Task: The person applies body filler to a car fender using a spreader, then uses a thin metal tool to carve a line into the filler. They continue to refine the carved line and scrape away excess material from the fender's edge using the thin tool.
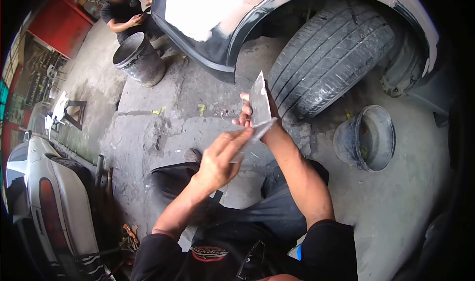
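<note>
Your left hand (217, 158) is clamping its fingers on a thin blade (253, 138), which is overlapping the lower edge of a flat plate (259, 100). Your right hand (246, 114) is gripping this plate from behind, visible fingers curling slightly apart past its left edge. Both pieces are hovering above the concrete floor (185, 90), just beside the tyre (334, 56); an open bucket (352, 141) is lying tilted farther right.
</note>
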The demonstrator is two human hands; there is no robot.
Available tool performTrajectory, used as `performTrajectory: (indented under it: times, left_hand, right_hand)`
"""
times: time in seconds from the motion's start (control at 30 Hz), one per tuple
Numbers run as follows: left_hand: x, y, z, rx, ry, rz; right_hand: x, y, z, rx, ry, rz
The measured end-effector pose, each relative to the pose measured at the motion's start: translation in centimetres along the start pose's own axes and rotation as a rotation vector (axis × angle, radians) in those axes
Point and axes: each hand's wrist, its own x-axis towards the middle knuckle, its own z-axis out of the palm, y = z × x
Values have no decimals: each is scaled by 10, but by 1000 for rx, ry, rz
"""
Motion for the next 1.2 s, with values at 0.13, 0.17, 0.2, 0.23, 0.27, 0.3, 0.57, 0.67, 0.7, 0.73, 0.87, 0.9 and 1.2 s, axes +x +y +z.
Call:
performTrajectory:
  times: [0.13, 0.17, 0.2, 0.23, 0.27, 0.3, 0.57, 0.67, 0.7, 0.73, 0.87, 0.9, 1.2]
  left_hand:
    - [-40, -59, 53, -191, -101, -301]
    - [-44, -70, 55, -231, -81, -368]
    - [-18, -32, 28, -43, 55, -269]
    - [-4, -10, 11, 143, 189, -170]
    - [2, -8, 7, 41, 284, -209]
    - [-5, -16, 7, 127, 267, -309]
    - [-22, -42, -18, 68, 537, -448]
    - [-18, -64, -43, -38, 684, -603]
    - [-19, -71, -52, -76, 735, -655]
    - [-22, -73, -60, -312, 781, -802]
    - [-82, -104, -45, -1425, 810, -1057]
    - [-84, -108, -41, -1710, 792, -1053]
    - [-85, -83, -17, -2327, 685, -1283]
  right_hand:
    - [2, 23, -4, -42, -126, -3]
    - [-1, 23, 7, -163, -19, -7]
    - [-12, 26, 26, -243, 68, -87]
    - [-10, 37, 17, -229, -22, -71]
    - [-17, 36, 17, -389, -132, -117]
    - [-23, 35, 17, -547, -244, -161]
    - [-14, 60, 5, -632, -65, 309]
    - [-54, 80, 17, -1056, -367, 119]
    - [-54, 88, 12, -1098, -424, 144]
    - [-51, 94, 11, -1108, -293, -208]
    - [-37, 53, 25, -809, -39, -366]
    - [-37, 43, 32, -979, -10, -457]
    - [-45, 89, 82, -1547, -586, -1433]
